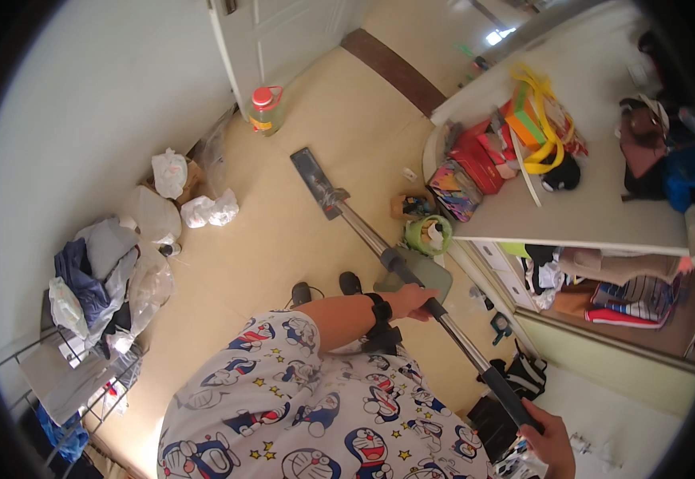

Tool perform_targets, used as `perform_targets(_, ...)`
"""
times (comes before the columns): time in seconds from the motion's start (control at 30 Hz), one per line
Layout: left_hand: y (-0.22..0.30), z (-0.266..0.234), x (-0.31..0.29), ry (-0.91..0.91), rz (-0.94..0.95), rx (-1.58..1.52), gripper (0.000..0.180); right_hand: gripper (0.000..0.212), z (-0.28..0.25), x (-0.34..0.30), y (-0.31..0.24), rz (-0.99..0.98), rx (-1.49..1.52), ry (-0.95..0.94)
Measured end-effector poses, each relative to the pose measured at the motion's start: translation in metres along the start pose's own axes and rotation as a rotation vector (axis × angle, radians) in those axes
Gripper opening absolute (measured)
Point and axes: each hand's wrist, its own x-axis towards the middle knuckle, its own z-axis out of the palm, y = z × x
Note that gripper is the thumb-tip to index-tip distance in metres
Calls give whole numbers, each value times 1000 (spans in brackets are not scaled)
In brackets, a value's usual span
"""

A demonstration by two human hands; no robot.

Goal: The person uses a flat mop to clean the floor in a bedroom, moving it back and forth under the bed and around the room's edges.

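A flat mop runs slantwise across the middle of the view, its long silver and dark handle rising toward me at the lower right. Its dark rectangular head lies on the beige floor. My left hand, with a black band on the wrist, is closed round the dark grip partway up the pole. Lower right, my right hand wraps the dark end of the handle. Beneath the pole, near my left hand, a grey-green lidded bin or box is partly hidden.
A clear jug with a red lid stands by the white door. Plastic bags and piled clothes line the left wall. On the right are a small green wastebasket and a cluttered shelf unit.
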Motion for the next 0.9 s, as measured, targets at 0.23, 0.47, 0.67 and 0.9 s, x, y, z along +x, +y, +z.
perform_targets(0.23,64,-39,34,146,150,-142,36,37,14,47,-61,-398,-578,46)
perform_targets(0.47,166,-68,87,175,242,-79,34,47,-25,140,-105,-511,-438,47)
perform_targets(0.67,274,-90,138,355,331,43,34,54,-71,260,-134,-330,-260,-156)
perform_targets(0.9,357,-106,201,452,237,504,28,64,-126,359,-192,-109,-144,-381)
